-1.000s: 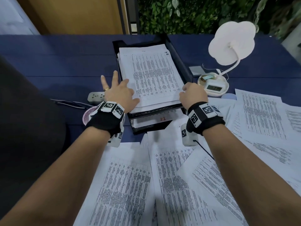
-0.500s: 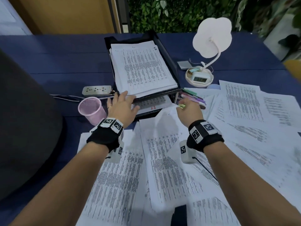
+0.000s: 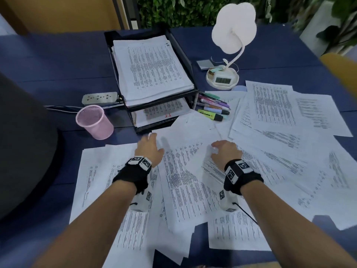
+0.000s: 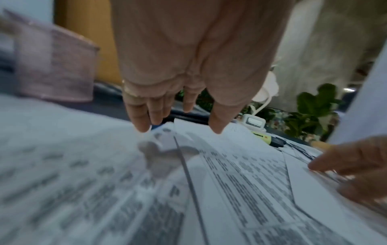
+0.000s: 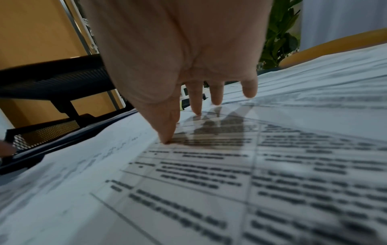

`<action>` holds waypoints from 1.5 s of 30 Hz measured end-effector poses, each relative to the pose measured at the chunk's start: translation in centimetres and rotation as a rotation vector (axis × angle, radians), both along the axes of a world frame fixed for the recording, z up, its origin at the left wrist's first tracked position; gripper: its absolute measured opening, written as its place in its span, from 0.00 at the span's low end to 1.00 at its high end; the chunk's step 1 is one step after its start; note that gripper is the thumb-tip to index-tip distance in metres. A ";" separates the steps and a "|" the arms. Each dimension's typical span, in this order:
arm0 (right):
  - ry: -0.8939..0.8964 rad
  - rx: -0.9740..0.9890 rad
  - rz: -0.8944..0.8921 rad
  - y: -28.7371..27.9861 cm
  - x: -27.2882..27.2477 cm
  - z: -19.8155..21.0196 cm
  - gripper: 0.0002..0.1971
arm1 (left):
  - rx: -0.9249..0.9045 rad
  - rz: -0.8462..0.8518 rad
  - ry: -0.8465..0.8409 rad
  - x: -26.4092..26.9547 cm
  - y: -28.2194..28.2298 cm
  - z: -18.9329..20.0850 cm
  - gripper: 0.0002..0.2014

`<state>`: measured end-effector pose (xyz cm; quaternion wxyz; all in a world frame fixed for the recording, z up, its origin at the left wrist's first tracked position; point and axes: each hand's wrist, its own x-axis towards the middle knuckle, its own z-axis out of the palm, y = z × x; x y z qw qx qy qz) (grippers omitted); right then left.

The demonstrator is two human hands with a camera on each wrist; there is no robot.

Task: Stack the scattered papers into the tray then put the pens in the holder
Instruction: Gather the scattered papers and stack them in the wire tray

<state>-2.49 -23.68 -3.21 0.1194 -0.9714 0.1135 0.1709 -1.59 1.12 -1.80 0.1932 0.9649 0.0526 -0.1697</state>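
Paper-gathering step: left hand and right hand, fingers spread, fingertips on loose printed sheets; next, lift them into the black tray.

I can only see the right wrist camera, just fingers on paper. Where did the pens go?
Observer: The pens lie on the table just right of the tray.
Operator: Is there a cup for them?
Observer: Yes, a pink holder stands left of the tray, with nothing showing inside it.
Operator: What's the other hand doing?
Observer: The left hand is open, fingertips down at the loose papers, holding nothing.
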 end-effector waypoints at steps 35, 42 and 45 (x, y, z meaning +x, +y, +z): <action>0.056 -0.121 -0.212 -7.0 6.5 -0.7 0.42 | 0.150 0.056 0.081 3.3 -5.5 -2.9 0.47; 0.027 -0.042 -0.224 -7.0 8.4 0.2 0.23 | 0.193 0.042 0.100 3.6 -5.6 -3.3 0.48; 0.019 -0.084 -0.169 -7.7 8.6 0.9 0.15 | 0.194 0.037 0.111 3.8 -5.6 -3.3 0.48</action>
